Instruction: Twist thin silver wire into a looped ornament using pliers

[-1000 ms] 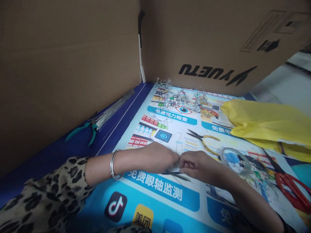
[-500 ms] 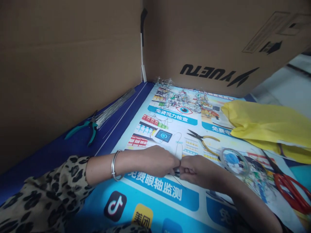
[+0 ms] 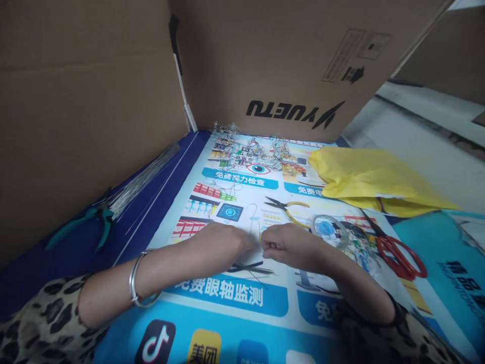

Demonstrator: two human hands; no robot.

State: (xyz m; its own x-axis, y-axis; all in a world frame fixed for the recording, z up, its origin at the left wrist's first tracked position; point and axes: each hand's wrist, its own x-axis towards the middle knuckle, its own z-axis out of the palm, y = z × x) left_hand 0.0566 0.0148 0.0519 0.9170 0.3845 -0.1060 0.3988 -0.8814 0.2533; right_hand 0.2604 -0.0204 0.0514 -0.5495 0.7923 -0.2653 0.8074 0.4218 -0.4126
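Both hands are over the printed sheet near the middle. My left hand (image 3: 223, 245) is closed, with its fingertips hidden and smeared. Just to its right, my right hand (image 3: 291, 245) is curled into a closed grip, with a small gap between the two. A thin wire loop (image 3: 254, 222) rises between the hands; which fingers hold it is too small to tell. Several thin dark wires (image 3: 253, 268) lie on the sheet below my left hand. Yellow-handled pliers (image 3: 288, 208) lie open beyond my right hand, beside a clear spool (image 3: 329, 230).
Teal pliers (image 3: 100, 222) and a bundle of straight wires (image 3: 140, 182) lie at the left. Tangled wires (image 3: 280, 151) lie at the back before a cardboard wall (image 3: 265, 65). Red scissors (image 3: 397, 253) and a yellow bag (image 3: 371, 177) are at the right.
The hands, which were touching, have drawn slightly apart. The dark wires beneath my left hand show more. The view has swung right, so the scene sits further left.
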